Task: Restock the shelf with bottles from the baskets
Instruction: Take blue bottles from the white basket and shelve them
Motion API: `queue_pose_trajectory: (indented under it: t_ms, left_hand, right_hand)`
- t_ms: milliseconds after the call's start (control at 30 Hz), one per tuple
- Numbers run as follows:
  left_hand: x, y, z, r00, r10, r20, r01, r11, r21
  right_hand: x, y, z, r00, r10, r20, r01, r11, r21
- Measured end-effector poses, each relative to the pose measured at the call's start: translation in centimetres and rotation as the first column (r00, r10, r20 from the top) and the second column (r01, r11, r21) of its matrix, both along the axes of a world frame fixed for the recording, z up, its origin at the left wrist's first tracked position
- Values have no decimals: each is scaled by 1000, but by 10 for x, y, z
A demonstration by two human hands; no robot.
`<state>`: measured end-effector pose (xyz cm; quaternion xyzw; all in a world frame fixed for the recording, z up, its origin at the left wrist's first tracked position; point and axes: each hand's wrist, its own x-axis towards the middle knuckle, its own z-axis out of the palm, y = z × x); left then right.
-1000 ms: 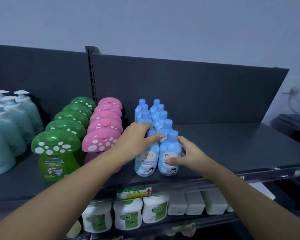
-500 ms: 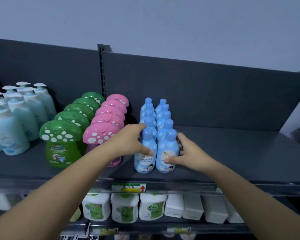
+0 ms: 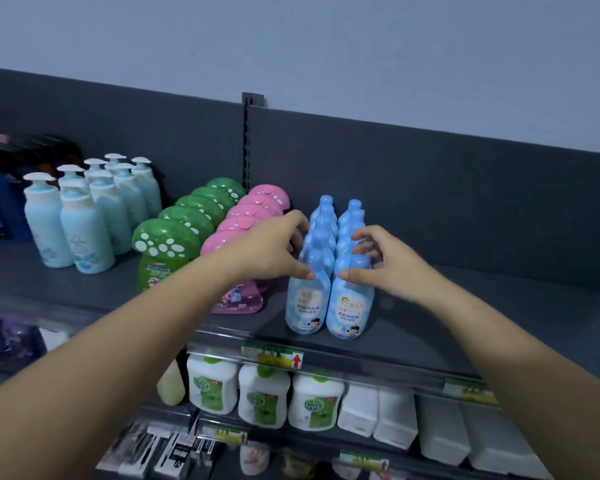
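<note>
Grey wall above; dark shelf carries rows of goods, right half bare. Two files of blue bottles stand upright, touching, just beside the pink mushroom bottles. Your left hand rests thumb-tip on the front left bottle, fingers spread, not clenched; your right hand pinches lightly at the front right bottle by its neck. Risk: a push high on these narrow bottles could tip one back and topple the file behind. Baskets not in view.
</note>
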<state>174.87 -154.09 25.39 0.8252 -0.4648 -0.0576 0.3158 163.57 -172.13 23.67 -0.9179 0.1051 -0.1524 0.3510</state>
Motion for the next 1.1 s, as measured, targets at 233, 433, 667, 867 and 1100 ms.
queue_pose_trajectory:
  t_ms: [233, 433, 667, 867, 1100]
  left_hand:
    - [2, 84, 41, 936, 256, 241, -257, 966, -25]
    - [-5, 209, 28, 798, 521, 304, -571, 815, 102]
    - [-19, 343, -2, 620, 713, 328, -785, 559, 269]
    - [-10, 444, -33, 520, 803, 291, -836, 409, 366]
    - [25, 535, -81, 480, 846, 230, -804, 320, 500]
  right_hand:
    - [31, 57, 52, 971, 239, 15, -214, 894, -393]
    - [79, 154, 40, 860, 510, -21, -464, 764, -447]
    - [135, 279, 11, 668, 719, -189, -712, 547, -440]
    - [180, 402, -9, 524, 794, -309, -812, 355, -463]
    - [230, 527, -55, 382, 827, -414, -889, 205, -410]
